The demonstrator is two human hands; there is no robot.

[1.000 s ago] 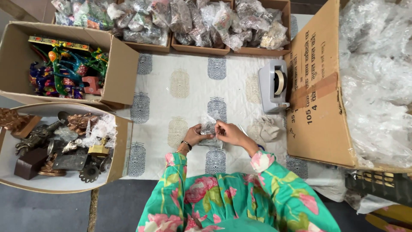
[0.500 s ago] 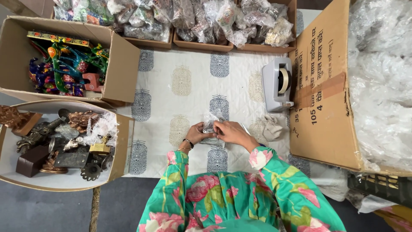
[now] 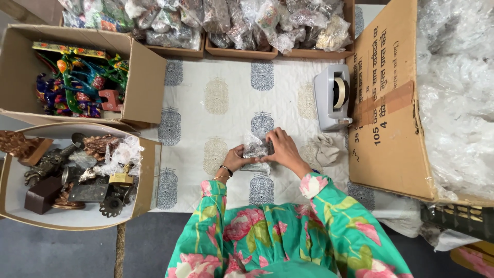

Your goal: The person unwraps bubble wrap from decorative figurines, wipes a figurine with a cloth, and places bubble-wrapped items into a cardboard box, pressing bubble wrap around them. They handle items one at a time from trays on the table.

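My left hand (image 3: 236, 157) and my right hand (image 3: 282, 149) both grip a small item wrapped in clear plastic film (image 3: 255, 150), held just above a white printed cloth (image 3: 216, 98) on the table. The dark item inside the wrap is mostly hidden by my fingers. A dark bracelet sits on my left wrist. My sleeves are green with pink flowers.
A grey tape dispenser (image 3: 332, 96) stands to the right of my hands, next to a big cardboard box (image 3: 391, 103) of plastic wrap. A crumpled wad (image 3: 325, 150) lies near my right hand. At left are a box of colourful figurines (image 3: 77, 80) and a box of metal pieces (image 3: 77, 175). Trays of wrapped items (image 3: 231, 20) line the far edge.
The view has shifted slightly. My hands have stayed close together on the wrapped item, working the film around it.
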